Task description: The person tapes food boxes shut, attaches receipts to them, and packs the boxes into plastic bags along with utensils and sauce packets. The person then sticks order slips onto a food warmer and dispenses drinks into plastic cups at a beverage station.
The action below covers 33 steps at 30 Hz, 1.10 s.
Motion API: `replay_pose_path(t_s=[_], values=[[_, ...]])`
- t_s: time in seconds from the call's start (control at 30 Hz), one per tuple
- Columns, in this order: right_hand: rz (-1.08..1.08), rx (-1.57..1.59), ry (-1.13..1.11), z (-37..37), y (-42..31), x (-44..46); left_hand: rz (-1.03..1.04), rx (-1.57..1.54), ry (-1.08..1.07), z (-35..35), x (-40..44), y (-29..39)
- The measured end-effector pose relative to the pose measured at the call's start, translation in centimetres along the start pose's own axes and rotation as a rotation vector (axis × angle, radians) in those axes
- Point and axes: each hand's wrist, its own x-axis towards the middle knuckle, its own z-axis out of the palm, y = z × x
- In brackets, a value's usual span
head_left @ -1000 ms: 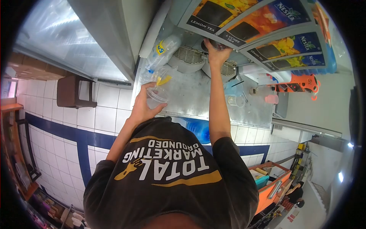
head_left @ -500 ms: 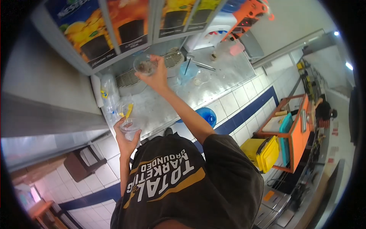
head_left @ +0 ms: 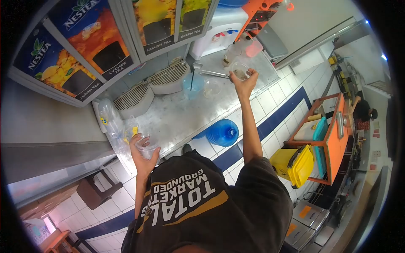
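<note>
My left hand is closed around a clear plastic cup above the counter's near left edge. Beside that cup lie clear plastic wrapping with a yellow part and a sleeve of clear cups. Out over the counter's right part, my right hand grips another clear plastic cup, which has something brownish in it, too small to name. Left of this hand stand a translucent blue container with a dark stick in it and a clear round container. A long metal utensil lies behind them.
Tea dispensers with drip trays line the counter's back, beside a white water dispenser. A pink container stands at the right. Below are a blue water bottle, yellow bin and orange cart. Another person stands far right.
My right hand has carried its cup rightward from the drip tray to the counter's right part. My left hand still holds its cup in about the same place. The view has shifted.
</note>
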Motion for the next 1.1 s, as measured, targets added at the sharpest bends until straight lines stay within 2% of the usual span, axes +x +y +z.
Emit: replay_pose_path(t_s=[0.03,0.17,0.33,0.5,0.57,0.6,0.67,0.7,0.77,0.83,0.87,0.9,0.93,0.97,1.0,1.1], values=[[-0.027,-0.131,0.043,0.6,2.8,0.9,0.002,0.008,0.013,0.5,-0.1,0.1],[0.029,-0.187,0.059,2.7,11.0,2.5,-0.036,0.131,-0.030,1.3,-0.2,1.6],[0.103,-0.218,0.027,3.6,14.7,2.1,-0.061,0.139,-0.054,1.8,-0.4,2.1],[0.119,-0.244,0.025,2.9,13.2,2.2,-0.075,0.148,-0.039,2.1,-0.6,2.0],[0.115,-0.502,-0.021,2.4,10.7,3.2,-0.084,0.154,-0.027,2.2,-0.5,2.0],[0.111,-0.497,-0.030,2.7,10.8,4.2,-0.088,0.139,-0.003,2.4,-0.5,2.0],[-0.124,-0.572,0.072,3.9,10.8,5.9,-0.110,0.141,0.039,2.5,-0.6,2.1],[-0.131,-0.550,0.041,4.6,8.8,5.9,-0.093,0.153,0.036,2.6,-0.4,2.2],[-0.021,0.054,-0.307,4.6,1.0,5.6,-0.075,0.182,0.045,2.5,-0.3,2.3],[-0.041,0.397,-0.776,4.7,-7.7,-0.6,-0.055,0.193,0.044,2.6,0.0,2.6],[-0.156,0.304,-1.028,3.9,-11.2,-4.3,-0.032,0.184,0.032,2.6,0.4,2.9],[-0.201,0.473,-1.222,2.6,-15.1,-7.5,-0.052,0.198,0.051,2.4,0.5,3.3],[-0.187,0.516,-1.371,2.2,-16.8,-10.6,-0.039,0.204,-0.010,2.3,0.7,3.8],[-0.285,0.510,-1.464,2.3,-17.8,-12.6,-0.017,0.204,-0.074,2.2,1.0,4.0],[-0.294,0.509,-1.469,2.8,-18.2,-14.0,0.002,0.176,-0.068,2.2,0.9,3.8],[-0.203,0.513,-1.598,3.7,-18.9,-16.0,-0.032,0.211,-0.080,1.3,0.5,4.0]])
